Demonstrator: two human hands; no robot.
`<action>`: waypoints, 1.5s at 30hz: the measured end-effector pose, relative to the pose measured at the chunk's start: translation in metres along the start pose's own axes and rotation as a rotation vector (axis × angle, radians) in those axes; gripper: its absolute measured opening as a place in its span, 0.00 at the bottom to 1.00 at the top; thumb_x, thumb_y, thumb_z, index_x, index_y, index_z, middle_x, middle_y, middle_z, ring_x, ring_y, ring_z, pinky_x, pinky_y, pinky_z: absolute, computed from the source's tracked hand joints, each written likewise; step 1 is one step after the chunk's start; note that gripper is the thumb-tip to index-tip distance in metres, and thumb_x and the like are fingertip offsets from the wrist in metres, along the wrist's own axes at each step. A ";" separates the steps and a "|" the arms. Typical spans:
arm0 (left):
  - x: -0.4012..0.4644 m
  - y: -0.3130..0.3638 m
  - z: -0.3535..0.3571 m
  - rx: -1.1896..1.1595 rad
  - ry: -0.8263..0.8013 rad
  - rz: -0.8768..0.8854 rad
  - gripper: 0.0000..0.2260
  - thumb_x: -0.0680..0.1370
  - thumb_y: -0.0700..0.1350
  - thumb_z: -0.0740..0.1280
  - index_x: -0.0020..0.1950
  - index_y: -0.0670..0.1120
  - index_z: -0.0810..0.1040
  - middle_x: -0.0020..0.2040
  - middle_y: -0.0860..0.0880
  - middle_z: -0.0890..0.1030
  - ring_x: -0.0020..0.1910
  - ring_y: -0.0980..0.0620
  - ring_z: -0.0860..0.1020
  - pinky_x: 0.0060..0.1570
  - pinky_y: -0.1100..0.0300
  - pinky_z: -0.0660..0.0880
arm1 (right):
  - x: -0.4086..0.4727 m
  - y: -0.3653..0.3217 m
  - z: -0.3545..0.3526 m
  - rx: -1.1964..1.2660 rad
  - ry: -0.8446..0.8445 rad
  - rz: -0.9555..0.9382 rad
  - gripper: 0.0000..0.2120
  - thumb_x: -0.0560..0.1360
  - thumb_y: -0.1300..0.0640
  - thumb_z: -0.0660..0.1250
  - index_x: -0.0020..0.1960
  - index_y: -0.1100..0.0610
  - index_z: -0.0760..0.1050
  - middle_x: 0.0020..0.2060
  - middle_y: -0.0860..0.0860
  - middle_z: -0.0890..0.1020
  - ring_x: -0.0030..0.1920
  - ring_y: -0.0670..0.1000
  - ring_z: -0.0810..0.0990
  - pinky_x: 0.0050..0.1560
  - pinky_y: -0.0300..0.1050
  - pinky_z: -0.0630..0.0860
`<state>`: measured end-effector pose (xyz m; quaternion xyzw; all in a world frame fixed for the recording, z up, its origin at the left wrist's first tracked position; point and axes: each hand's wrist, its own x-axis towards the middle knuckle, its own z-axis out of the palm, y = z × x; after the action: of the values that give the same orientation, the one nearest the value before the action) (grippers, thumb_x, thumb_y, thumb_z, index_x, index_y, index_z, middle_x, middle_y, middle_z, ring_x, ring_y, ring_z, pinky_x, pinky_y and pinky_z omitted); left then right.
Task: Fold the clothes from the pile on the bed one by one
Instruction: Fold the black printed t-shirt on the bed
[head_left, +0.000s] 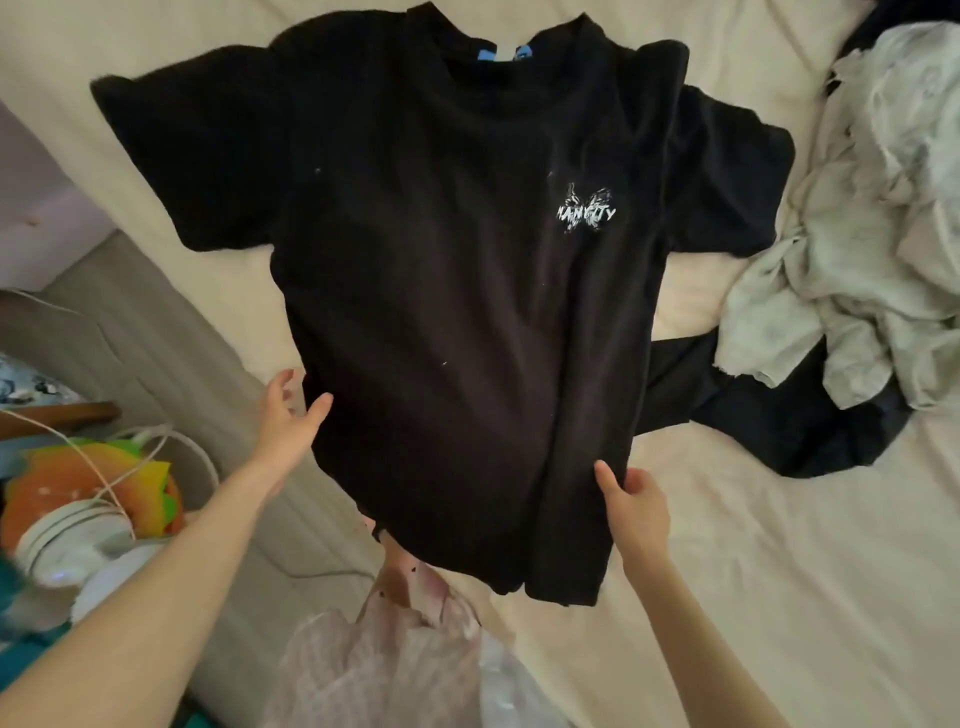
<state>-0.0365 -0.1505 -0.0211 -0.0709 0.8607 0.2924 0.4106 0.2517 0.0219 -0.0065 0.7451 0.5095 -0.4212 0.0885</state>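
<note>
**Black T-shirt laid out, lower edge in both hands**

Black T-shirt (441, 291) lies spread front-up on the bed (779, 545), collar far from the person, hem hanging off the near edge. A small white print sits on the chest. The sleeve on the person's left is flat; the one on the right is rumpled and partly doubled under.

Left hand (291, 415): grip released, fingers straight and spread, touching the shirt's left side edge low down. Right hand (631, 506): thumb on top of the cloth at the lower right side, apparently pinching it; the fingers beneath are hidden.

Step in hand, as judged: squaring the shirt before the first fold. To do it well, draw both side edges outward and toward the hem evenly so the body lies flat, then smooth the bunched right sleeve before folding the sides inward.

The shirt stretches away from both hands; they hold only its lower third, one on each side.

The pile (852, 249) of pale and dark clothes waits to the right, touching the right sleeve.
</note>
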 end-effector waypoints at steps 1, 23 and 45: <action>0.002 -0.001 -0.001 -0.029 -0.004 -0.012 0.24 0.80 0.46 0.63 0.74 0.48 0.60 0.72 0.44 0.64 0.69 0.44 0.66 0.64 0.51 0.66 | -0.003 0.002 -0.002 0.008 -0.026 0.010 0.16 0.78 0.49 0.63 0.47 0.63 0.73 0.42 0.58 0.79 0.43 0.57 0.77 0.44 0.51 0.74; -0.068 -0.121 -0.022 -0.039 -0.129 -0.078 0.15 0.80 0.43 0.61 0.65 0.38 0.72 0.61 0.39 0.77 0.62 0.40 0.74 0.61 0.46 0.70 | -0.020 0.083 -0.061 0.034 0.342 -0.048 0.14 0.81 0.51 0.58 0.49 0.62 0.70 0.43 0.56 0.74 0.44 0.56 0.72 0.44 0.48 0.67; -0.098 -0.126 0.003 0.371 -0.080 -0.179 0.19 0.77 0.34 0.62 0.68 0.34 0.67 0.66 0.34 0.71 0.65 0.37 0.70 0.63 0.53 0.65 | -0.019 0.053 -0.080 -0.512 0.269 -0.254 0.23 0.80 0.52 0.58 0.72 0.60 0.62 0.69 0.59 0.68 0.69 0.60 0.66 0.67 0.57 0.64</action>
<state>0.0752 -0.2634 -0.0050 -0.0588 0.8730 0.0938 0.4749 0.3364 0.0286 0.0418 0.6780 0.6951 -0.1845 0.1517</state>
